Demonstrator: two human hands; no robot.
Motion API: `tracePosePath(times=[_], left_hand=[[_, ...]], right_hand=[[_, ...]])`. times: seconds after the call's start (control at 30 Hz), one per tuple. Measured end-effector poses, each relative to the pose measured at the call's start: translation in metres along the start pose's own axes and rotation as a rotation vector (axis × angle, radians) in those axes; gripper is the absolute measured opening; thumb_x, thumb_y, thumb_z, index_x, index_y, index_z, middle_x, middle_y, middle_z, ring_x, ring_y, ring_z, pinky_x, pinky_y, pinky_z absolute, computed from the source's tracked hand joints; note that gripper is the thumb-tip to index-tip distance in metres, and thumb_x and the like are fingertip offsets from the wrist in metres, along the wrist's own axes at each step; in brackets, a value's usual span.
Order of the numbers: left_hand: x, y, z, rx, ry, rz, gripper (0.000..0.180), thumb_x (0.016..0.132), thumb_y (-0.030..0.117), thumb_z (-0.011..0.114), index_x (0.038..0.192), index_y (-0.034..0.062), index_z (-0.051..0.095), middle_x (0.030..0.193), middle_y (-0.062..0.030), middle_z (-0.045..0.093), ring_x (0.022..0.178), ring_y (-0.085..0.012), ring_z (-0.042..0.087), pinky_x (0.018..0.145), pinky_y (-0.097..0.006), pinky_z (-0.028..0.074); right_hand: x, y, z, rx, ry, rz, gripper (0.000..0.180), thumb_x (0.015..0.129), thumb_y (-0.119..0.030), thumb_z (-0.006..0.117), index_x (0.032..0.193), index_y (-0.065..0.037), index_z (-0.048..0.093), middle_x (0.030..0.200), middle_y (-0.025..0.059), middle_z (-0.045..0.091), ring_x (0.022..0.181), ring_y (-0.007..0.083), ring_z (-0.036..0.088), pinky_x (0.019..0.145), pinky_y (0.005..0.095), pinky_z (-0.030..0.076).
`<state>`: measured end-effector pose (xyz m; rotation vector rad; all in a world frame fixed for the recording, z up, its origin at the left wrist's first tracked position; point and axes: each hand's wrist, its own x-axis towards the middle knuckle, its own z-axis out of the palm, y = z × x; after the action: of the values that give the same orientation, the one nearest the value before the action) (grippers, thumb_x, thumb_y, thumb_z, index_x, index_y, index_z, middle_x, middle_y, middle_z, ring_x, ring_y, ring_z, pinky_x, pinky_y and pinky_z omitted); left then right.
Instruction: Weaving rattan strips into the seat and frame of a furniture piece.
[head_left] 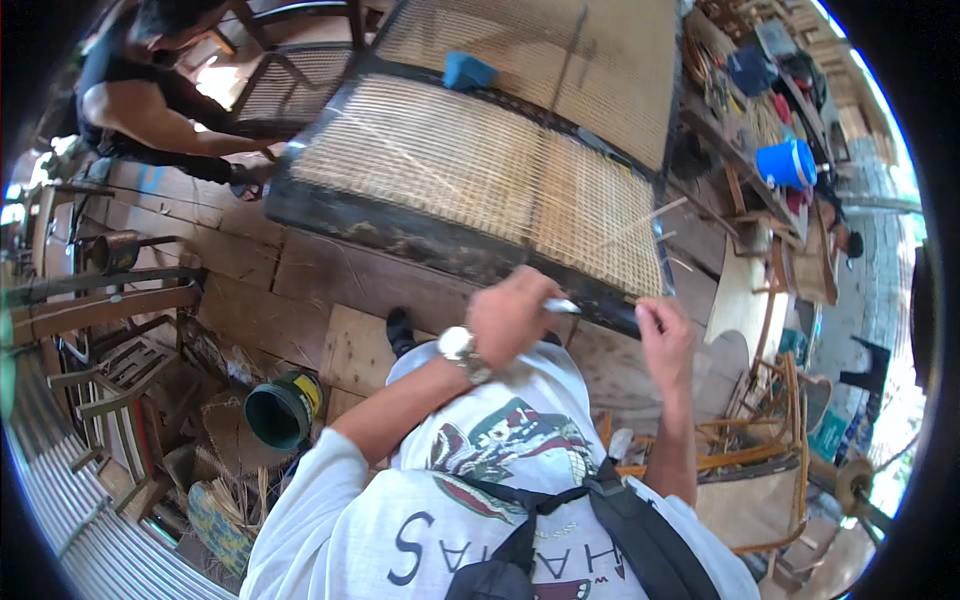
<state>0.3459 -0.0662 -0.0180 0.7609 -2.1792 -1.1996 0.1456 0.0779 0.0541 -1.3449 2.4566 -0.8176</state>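
Note:
A dark wooden frame (400, 250) with woven cane panels (430, 150) lies before me. My left hand (512, 315), a watch on its wrist, is closed just in front of the frame's near edge. A short, shiny pale object (562, 306) sticks out of its fist; blur hides its exact kind. By the near right corner, my right hand (667, 338) has thumb and fingers pinched together. Whatever it may hold is too small to make out. Loose cane strands (660, 212) poke out past the frame's right side.
A blue cloth-like piece (468, 71) rests on the frame's crossbar, and a slim tool (605, 146) lies farther right. Another person (140, 110) bends at the far left. Around me are a green bucket (280, 412), a blue bucket (786, 164) and chair frames (770, 470).

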Motion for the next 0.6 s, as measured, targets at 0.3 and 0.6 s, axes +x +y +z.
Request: tracePosePath(times=[0.3, 0.6], left_hand=[[0.000, -0.018, 0.039, 0.164, 0.271, -0.469, 0.027, 0.085, 0.022, 0.077, 0.098, 0.0009, 0.064, 0.087, -0.0128, 0.062, 0.077, -0.0292, 0.062, 0.067, -0.038, 0.049], [0.005, -0.014, 0.069, 0.348, 0.311, -0.511, 0.023, 0.088, 0.020, 0.071, 0.100, 0.0033, 0.062, 0.094, -0.0138, 0.060, 0.080, -0.0353, 0.062, 0.068, -0.044, 0.050]], right_hand=[[0.108, 0.087, -0.017, 0.028, -0.207, -0.025, 0.012, 0.089, -0.009, 0.066, 0.096, -0.001, 0.071, 0.083, 0.0085, 0.063, 0.072, 0.0202, 0.062, 0.068, 0.0312, 0.049], [0.127, 0.071, 0.049, 0.247, -0.471, -0.292, 0.010, 0.086, -0.008, 0.069, 0.093, -0.003, 0.073, 0.084, 0.0095, 0.066, 0.079, 0.0238, 0.066, 0.071, 0.0330, 0.052]])
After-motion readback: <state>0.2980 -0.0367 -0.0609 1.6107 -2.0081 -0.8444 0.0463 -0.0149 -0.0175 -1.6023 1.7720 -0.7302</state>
